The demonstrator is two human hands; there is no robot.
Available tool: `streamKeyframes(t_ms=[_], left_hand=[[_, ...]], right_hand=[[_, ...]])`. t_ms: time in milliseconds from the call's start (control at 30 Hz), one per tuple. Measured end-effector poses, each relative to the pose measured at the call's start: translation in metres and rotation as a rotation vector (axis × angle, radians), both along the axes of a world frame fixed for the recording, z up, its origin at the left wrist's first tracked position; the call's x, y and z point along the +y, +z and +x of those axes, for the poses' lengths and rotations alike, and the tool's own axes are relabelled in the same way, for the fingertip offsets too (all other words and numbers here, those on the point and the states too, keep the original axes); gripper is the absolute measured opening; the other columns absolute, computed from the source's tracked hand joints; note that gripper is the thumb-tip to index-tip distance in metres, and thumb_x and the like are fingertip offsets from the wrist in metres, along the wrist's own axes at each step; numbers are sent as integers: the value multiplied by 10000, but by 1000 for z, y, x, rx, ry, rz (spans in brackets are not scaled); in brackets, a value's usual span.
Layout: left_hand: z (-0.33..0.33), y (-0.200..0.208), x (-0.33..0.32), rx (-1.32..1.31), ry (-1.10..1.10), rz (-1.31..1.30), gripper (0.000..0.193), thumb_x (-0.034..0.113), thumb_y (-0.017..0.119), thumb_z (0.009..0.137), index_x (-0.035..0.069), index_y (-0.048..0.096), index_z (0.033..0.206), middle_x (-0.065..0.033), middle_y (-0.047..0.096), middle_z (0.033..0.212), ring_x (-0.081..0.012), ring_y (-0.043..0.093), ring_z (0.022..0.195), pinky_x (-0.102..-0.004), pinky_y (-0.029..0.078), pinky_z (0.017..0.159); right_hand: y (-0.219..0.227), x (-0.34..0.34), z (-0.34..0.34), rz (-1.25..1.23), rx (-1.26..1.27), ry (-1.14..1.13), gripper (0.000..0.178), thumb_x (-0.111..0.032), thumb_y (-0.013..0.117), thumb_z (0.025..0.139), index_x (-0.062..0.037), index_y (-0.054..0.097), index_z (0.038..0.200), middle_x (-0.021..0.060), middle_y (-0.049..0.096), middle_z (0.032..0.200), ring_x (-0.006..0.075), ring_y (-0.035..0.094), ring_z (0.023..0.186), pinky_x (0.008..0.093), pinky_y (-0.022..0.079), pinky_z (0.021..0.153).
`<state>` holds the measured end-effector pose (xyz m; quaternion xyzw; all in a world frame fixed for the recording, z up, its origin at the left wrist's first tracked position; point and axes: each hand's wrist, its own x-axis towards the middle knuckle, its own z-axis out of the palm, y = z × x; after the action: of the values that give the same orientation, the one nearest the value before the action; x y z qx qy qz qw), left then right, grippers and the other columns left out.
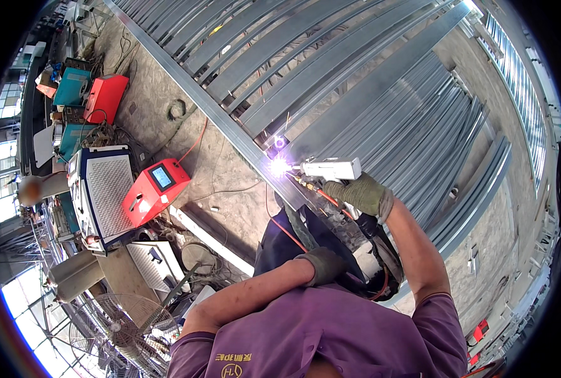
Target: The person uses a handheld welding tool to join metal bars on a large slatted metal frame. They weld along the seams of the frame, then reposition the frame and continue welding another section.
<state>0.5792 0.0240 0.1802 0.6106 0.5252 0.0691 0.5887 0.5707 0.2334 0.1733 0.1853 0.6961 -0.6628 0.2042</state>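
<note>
My right hand (363, 194), in a grey-green work glove, is wrapped round a white handheld welding gun (334, 169). Its nozzle points left at a bright violet-white arc (279, 166) on the long steel rail (230, 134), where a flat steel bar (321, 130) meets it. Sparks rise around that joint. A hose with brass fittings (309, 187) hangs below the gun and runs back under my wrist. My left hand (324, 264), gloved too, lies across my lap against my dark trousers (280, 242); how its fingers are set cannot be made out.
Parallel steel bars (293, 69) stretch away from the rail, with bundled steel strips (413, 138) to the right. Left on the concrete floor stand a red box with a screen (161, 183), a white perforated machine (104, 195) and a caged fan (120, 324). Cables and hoses trail between them.
</note>
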Motion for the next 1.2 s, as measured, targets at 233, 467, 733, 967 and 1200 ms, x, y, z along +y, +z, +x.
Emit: streamKeyframes(t_ms=[233,467,733,967,1200], left_hand=[[1,1,1,-4,-1,-8,278,222,587,946,106,755,1134,-186,749,1134,-387,718,1077,-477,563,914],[5,-2,-1,-13,23,8,267,219,599,940,99,754,1120,-190,749,1126,-388,717,1077,-476,564,910],[11,-9,-6,-10,40,44,266,215,595,944,101,754,1124,-187,748,1132,-383,716,1083,-472,564,913],[10,-3,0,-6,12,-7,270,218,606,938,102,756,1131,-187,748,1139,-385,713,1094,-474,564,915],[11,-2,0,-12,14,-10,270,212,615,929,103,758,1131,-184,749,1141,-382,715,1090,-472,565,918]], right_hand=[[-9,1,5,-32,3,-18,546,-337,712,1000,-95,586,1472,63,736,1047,105,621,808,299,561,733],[-5,-1,5,-125,31,-68,582,-320,771,971,-96,587,1476,34,716,1001,94,602,773,276,540,687],[-1,-1,5,-151,7,-74,564,-294,759,978,-97,585,1477,34,716,975,80,596,762,267,534,657],[-12,2,12,51,18,16,509,-308,680,997,-97,599,1453,81,743,1030,149,639,819,335,560,776],[-8,2,13,21,18,4,508,-294,690,992,-103,603,1454,72,741,1060,132,618,851,320,550,789]])
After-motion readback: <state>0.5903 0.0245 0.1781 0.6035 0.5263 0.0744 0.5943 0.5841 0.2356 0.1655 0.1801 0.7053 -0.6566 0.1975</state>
